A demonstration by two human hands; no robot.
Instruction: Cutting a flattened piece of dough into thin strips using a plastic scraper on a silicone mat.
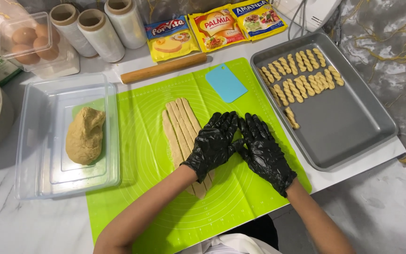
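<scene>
Dough strips (180,123) lie side by side on the green mat (142,141), where your gloved left hand (214,143) and right hand (263,149) rest flat and open-palmed, fingertips touching, beside the tray (348,117) holding finished twists (299,77).

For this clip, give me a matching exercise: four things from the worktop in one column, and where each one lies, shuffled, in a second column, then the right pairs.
Things:
1. lump of tan dough
2. light blue plastic scraper
3. twisted dough sticks
4. wooden rolling pin

Places:
A. in the grey metal baking tray
B. on the white counter just beyond the green silicone mat
C. in the clear plastic container
D. on the far part of the green mat

Pairs: 1-C, 2-D, 3-A, 4-B
</scene>
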